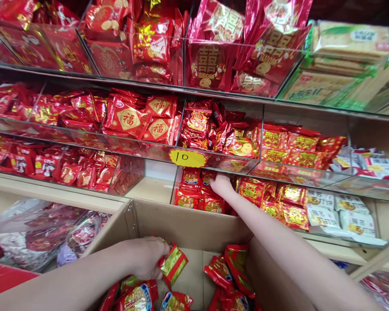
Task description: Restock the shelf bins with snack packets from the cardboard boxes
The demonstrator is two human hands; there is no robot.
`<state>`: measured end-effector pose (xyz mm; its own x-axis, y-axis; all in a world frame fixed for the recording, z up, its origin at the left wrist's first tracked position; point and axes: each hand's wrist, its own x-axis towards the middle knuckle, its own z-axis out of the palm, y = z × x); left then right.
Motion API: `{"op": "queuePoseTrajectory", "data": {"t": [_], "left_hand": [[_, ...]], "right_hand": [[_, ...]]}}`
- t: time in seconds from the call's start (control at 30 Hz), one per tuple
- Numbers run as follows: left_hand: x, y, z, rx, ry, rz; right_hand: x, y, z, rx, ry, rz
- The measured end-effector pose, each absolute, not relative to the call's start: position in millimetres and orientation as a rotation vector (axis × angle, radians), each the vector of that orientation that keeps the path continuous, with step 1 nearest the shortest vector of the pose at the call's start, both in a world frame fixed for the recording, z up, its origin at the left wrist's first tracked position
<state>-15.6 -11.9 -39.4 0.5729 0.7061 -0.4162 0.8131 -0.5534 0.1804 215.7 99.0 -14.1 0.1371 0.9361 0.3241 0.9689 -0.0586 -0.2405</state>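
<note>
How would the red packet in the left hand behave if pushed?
The red packet is probably slippery, given its glossy shine. It seems light, since the left hand grips just one end. Its flattish shape makes rolling unlikely.

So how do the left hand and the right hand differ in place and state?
The left hand is at the cardboard box; the right hand reaches among red packets on the lower shelf. The left hand pinches a red-and-gold packet; whether the right hand holds one is hidden. Both are bare.
</note>
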Motion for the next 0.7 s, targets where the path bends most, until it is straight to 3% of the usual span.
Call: {"op": "queuePoseTrajectory", "data": {"t": [0.1,0.17,0.3,0.53,0.7], "left_hand": [[-13.8,-17.3,-43.2,2.422,1.301,-0.539],[-12.7,-20.3,-47.5,2.402,1.315,-0.582],[-8.7,-25.8,-54.0,2.475,1.157,-0.701],[-1.5,-33.6,-46.1,2.561,1.217,-0.601],[-1.8,-33.3,-35.8,2.453,1.313,-0.535]], "right_hand": [[204.3,49.2,-11.1,-1.757,-1.936,-0.236],[194.2,10.8,-15.8,-1.275,-2.141,-0.392],[164.3,-35.9,-38.3,-0.584,-2.887,-0.419],[128.9,-1.1,-104.6,-0.991,-3.134,-0.064],[124.1,5.6,-138.3,-1.171,-3.094,-0.050]]}}
